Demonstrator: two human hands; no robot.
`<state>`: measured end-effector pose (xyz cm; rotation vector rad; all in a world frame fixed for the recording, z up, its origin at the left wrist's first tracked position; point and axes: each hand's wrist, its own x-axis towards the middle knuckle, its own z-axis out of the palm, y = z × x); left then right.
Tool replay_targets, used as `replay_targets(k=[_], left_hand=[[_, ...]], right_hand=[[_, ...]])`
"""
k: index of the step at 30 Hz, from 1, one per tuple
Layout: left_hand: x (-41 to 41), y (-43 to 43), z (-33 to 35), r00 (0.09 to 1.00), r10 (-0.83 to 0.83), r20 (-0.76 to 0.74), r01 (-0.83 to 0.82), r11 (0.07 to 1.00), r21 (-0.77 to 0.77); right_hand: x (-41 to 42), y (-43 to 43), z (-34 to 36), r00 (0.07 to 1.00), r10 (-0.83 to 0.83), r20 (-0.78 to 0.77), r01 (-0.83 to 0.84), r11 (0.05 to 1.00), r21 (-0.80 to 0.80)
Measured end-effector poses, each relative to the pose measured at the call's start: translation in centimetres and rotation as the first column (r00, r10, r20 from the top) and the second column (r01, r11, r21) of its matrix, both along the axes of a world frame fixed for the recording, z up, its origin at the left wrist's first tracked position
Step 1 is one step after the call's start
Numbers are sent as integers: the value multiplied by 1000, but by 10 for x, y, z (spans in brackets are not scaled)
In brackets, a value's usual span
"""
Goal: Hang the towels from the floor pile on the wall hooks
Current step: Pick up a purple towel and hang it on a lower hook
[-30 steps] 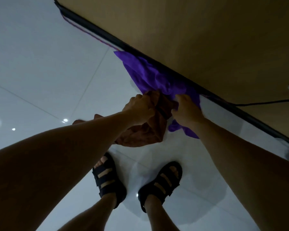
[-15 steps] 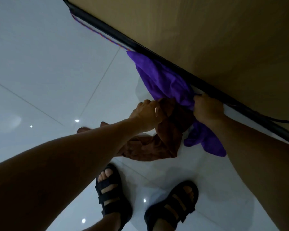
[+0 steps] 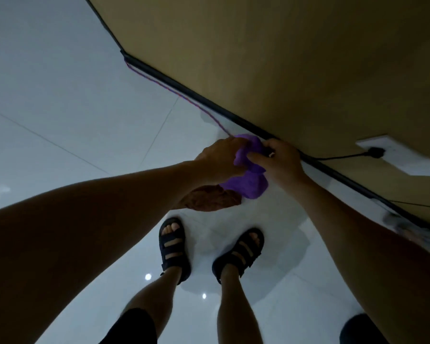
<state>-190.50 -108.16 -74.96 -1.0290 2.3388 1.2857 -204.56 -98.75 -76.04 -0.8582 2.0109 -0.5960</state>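
Both hands are in on it, close under the camera. The left hand comes in from eight o'clock with its fingers curled into the near side of the purple towel. The right hand reaches in from four o'clock and pinches the same cloth at its top, thumb and fingers wrapped round a bunched fold. So the purple towel is gripped from both sides, wadded between the two hands, and its loose end sags out at six o'clock beneath them.

Just below, at seven o'clock of the purple one, a brown towel shows under the left wrist. It touches the purple cloth, but whether the left hand holds it too or it lies on the floor cannot be told.

Further down, the sandals stand at six o'clock on the pale tiles. Beyond the hands, at twelve o'clock, runs the dark baseboard under the tan wall, with a socket at three o'clock.

By the look of it, this is early going. No hook is in view and nothing is hung. The purple towel is gathered up, and carrying it to a hook and draping it remain, then the brown one.
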Motion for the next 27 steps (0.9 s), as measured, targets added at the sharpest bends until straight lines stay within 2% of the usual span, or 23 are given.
replay_targets(k=[3, 5, 10, 14, 18, 24, 27], left_hand=[[9, -1, 55, 996, -75, -49, 75, 997, -2], [18, -3, 93, 989, -131, -66, 131, 991, -5], [46, 4, 195, 966, -240, -101, 228, 967, -113], [64, 22, 276, 962, -220, -160, 195, 968, -159], [82, 47, 345, 954, -178, -241, 126, 968, -218], [110, 102, 443, 956, -57, -286, 4, 983, -183], [121, 118, 487, 955, -103, -278, 25, 962, -271]], right_hand=[[15, 10, 62, 997, -72, 34, 74, 997, -38], [24, 18, 104, 997, -77, -7, 77, 995, -67], [45, 38, 210, 976, 62, -209, -74, 996, -48], [61, 55, 288, 930, 104, -352, -150, 983, -106], [82, 77, 362, 947, 69, -315, -136, 971, -198], [107, 120, 450, 979, -30, -203, -56, 911, -408], [114, 132, 490, 966, -31, -255, -89, 890, -447]])
